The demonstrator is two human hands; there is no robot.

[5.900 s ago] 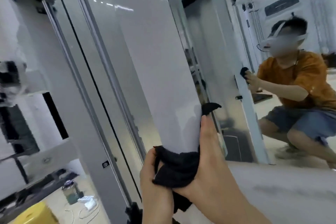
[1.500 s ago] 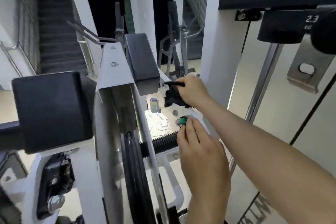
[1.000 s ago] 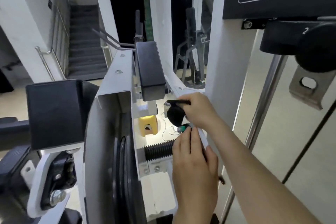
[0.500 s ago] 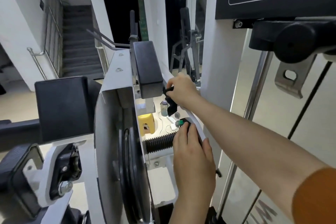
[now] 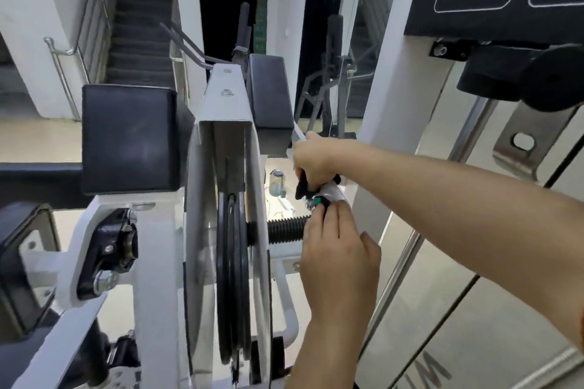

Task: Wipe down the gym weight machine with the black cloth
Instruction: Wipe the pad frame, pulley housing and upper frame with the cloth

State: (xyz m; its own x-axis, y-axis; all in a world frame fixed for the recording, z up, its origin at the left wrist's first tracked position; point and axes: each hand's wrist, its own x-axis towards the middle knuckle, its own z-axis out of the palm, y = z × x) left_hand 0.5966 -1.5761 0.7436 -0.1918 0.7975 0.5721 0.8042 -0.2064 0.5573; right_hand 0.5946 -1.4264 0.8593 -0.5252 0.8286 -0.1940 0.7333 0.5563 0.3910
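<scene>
- Right, nearest the camera is the left hand (image 5: 339, 249), coming up from below, back of the hand towards us, fingers fairly straight and close together, gripping nothing.
- Its fingertips touch a small green knob (image 5: 319, 201), and the hand lies over the end of a black ribbed shaft (image 5: 286, 228) that runs off to its left.
- Follow that shaft left and it meets a black pulley wheel (image 5: 232, 278) standing on edge inside the tall white housing (image 5: 221, 110) of the weight machine (image 5: 158, 262).
- Just beyond the left hand, the right hand (image 5: 311, 158) reaches in from the right on a long bare forearm, fingers curled round the black cloth (image 5: 302, 189).
- The cloth hangs bunched below that fist, against a slanting white bar (image 5: 333, 192) of the machine, just above the green knob.
- Right of both hands, a steel guide rod (image 5: 406, 262) slants down behind the right forearm.
- Immediately left of the right hand sits a narrow black pad (image 5: 268, 95); well to the left of both hands is a larger square black pad (image 5: 126, 139).
- Past the hands, down on the floor, stands a clear bottle (image 5: 277, 181).
- Far back and to the left, a staircase (image 5: 136, 35) climbs away.
</scene>
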